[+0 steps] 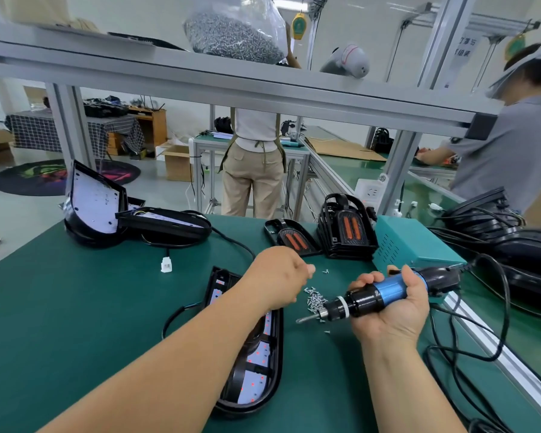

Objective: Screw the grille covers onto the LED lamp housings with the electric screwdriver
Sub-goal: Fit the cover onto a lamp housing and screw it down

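A black LED lamp housing (pixel 263 364) with a white LED board lies on the green table, partly under my left forearm. My left hand (pixel 278 276) hovers above its far end with fingers curled, fingertips near the pile of small screws (pixel 315 300). Whether they pinch a screw is hidden. My right hand (pixel 394 307) grips the blue and black electric screwdriver (pixel 375 295), whose bit points left over the screws. A stack of black grille covers (pixel 345 228) with orange inserts stands at the back, and one cover (pixel 292 237) lies flat beside it.
More lamp housings (pixel 132 214) sit at the back left, others (pixel 512 239) at the right. A teal power box (pixel 413 242) stands behind my right hand, with cables (pixel 469 354) trailing right. A white connector (pixel 166 264) lies on the table. Two people work beyond.
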Available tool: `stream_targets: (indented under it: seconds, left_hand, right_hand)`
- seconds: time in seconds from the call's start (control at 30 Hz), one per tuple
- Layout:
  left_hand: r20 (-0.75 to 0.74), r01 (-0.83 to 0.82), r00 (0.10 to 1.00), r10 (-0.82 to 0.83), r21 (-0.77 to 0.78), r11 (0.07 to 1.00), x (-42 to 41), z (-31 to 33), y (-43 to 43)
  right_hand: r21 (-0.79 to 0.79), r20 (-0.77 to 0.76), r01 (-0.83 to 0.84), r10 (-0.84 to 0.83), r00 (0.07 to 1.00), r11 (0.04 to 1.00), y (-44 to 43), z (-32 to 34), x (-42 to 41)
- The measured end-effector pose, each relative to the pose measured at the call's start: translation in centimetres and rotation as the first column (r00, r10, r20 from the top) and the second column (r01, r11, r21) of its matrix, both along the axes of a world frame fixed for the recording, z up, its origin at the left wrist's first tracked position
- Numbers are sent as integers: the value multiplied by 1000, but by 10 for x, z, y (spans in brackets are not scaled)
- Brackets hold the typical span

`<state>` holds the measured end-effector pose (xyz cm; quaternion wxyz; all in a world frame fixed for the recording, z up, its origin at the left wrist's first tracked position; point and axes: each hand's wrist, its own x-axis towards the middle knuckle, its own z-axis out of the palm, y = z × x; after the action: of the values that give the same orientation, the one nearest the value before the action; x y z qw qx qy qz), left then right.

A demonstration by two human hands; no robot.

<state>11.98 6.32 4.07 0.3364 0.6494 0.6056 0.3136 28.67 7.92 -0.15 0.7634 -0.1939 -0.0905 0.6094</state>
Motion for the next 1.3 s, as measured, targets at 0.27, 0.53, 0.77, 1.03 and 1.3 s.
stream_targets:
  seconds: [0.27,0.53,0.77,1.03,1.3]
  left_hand:
    - [445,-197,868,219,-96,976,-10,-23,-48]
    - [372,-137,915,157,-79,987,-12,-26,-49]
    - [304,-88,947,104,-65,994,-11,-26,-51]
    - [285,-81,954,92,-51,995,-12,-27,-51]
    - [194,-119,973,122,-28,992,-11,-33,-48]
  right_hand:
    - [-44,-135,27,-33,990,999,-3,7,-2]
    - [-45,-180,28,-36,983,999,-6,14,-8]
    - [-66,-202,29,-42,978,997,-6,15,-7]
    - [-79,-199,36,-51,979,996,-6,15,-8]
    - [-102,-166,39,-56,984,994,-8,17,-9]
